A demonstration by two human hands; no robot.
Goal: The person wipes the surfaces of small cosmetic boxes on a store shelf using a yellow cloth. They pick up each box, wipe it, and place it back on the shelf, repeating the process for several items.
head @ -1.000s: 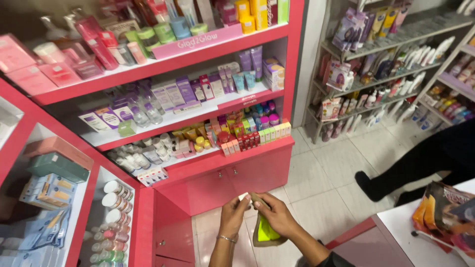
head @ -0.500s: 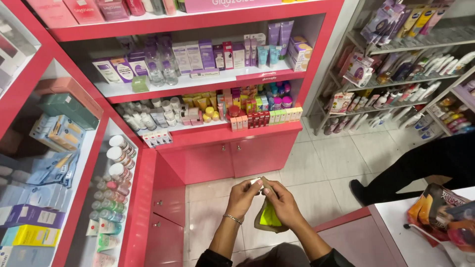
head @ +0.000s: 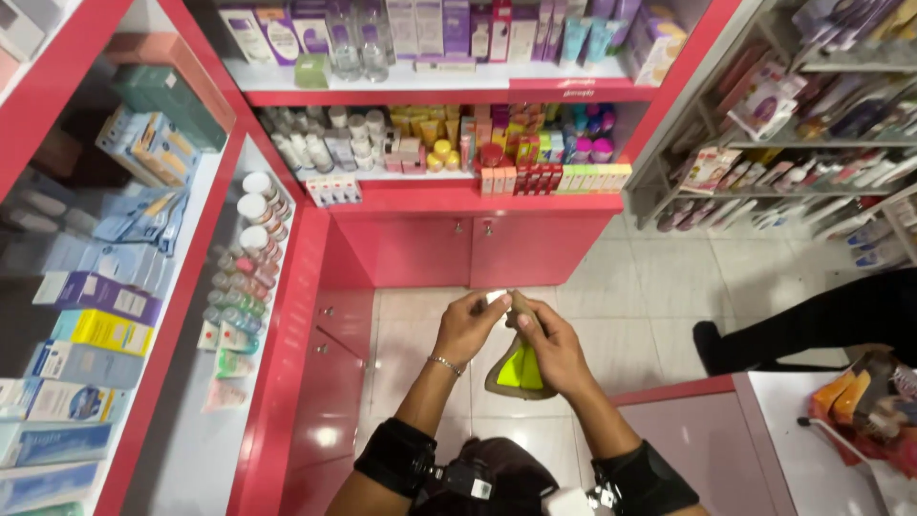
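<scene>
The view tilts further down than a second ago: the top shelf with its pink boxes slips out of sight, and the red cabinet doors point(head: 473, 250) now sit in the middle of the picture. The side shelf of boxes point(head: 91, 334) on the left shows more fully. The left hand point(head: 468, 328) and right hand point(head: 552, 349) sit higher in the picture, forearms and black arm bands point(head: 396, 457) now visible. Both hands pinch the top of the tan pouch point(head: 521, 368), which shows more of its yellow-green inside. The dark-trousered leg point(head: 821, 325) of another person lies closer to the right edge.
</scene>
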